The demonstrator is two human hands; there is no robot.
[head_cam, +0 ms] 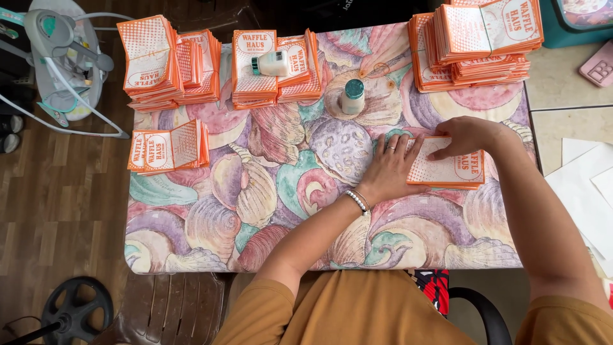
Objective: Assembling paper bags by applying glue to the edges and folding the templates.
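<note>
Left hand (387, 167) flat and spread, fingers splayed against the left edge of a small stack of orange-and-white paper sleeves (448, 171); right hand (464, 135) laid open on top of that stack, fingertips pressing down. Stack resting on the desk (268, 191), right of centre, over a shell-patterned cloth. Beyond: an upright small white bottle (352, 96), another white bottle (271, 63) lying on a taller orange pile (254, 64), more piles at far right (479, 41).
</note>
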